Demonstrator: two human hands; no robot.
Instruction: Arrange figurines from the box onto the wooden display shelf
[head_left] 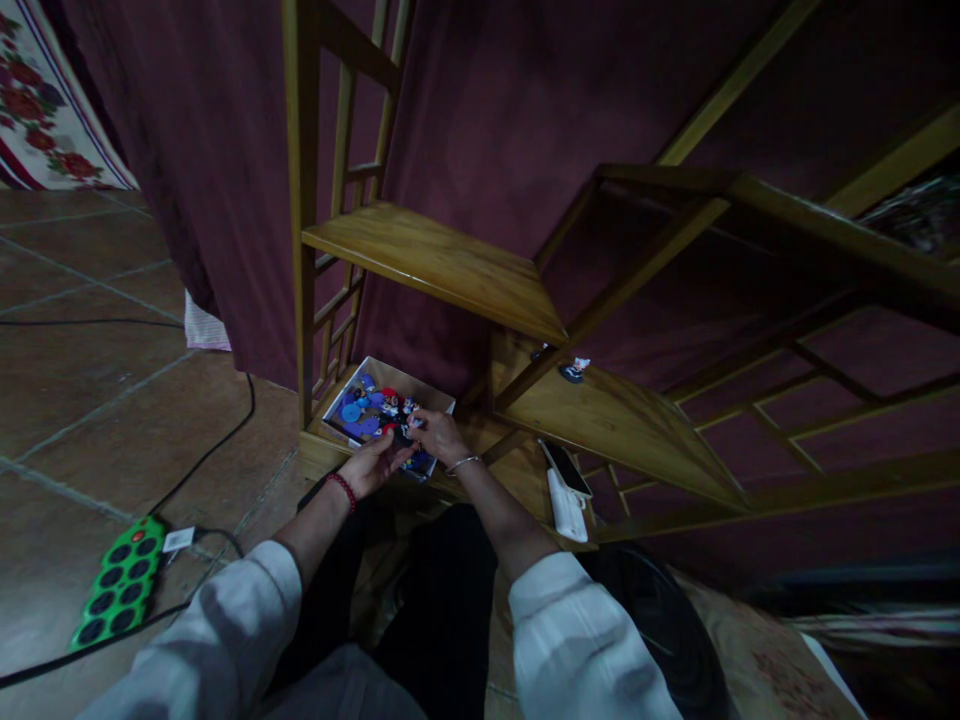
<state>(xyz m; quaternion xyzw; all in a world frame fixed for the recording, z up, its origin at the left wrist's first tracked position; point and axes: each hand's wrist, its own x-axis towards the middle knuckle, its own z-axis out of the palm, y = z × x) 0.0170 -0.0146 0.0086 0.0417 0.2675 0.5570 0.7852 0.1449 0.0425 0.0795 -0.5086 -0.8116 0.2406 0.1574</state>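
The left hand (371, 468) and right hand (439, 437) pinch narrowly on a small figure (403, 436), its base dark, finer detail hidden by fingers. It is over the low-walled box (431, 392) of blue and red pieces. Rightward, the board (517, 462) runs to the phone (568, 468); the post (301, 200) bounds the left, and the shelf (439, 262) edge passes above the hands.

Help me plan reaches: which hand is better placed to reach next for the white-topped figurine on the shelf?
Likely the right hand: it is closer to that figurine and its shelf, with the left hand farther away. Both appear to hold a dark piece over the box, though.
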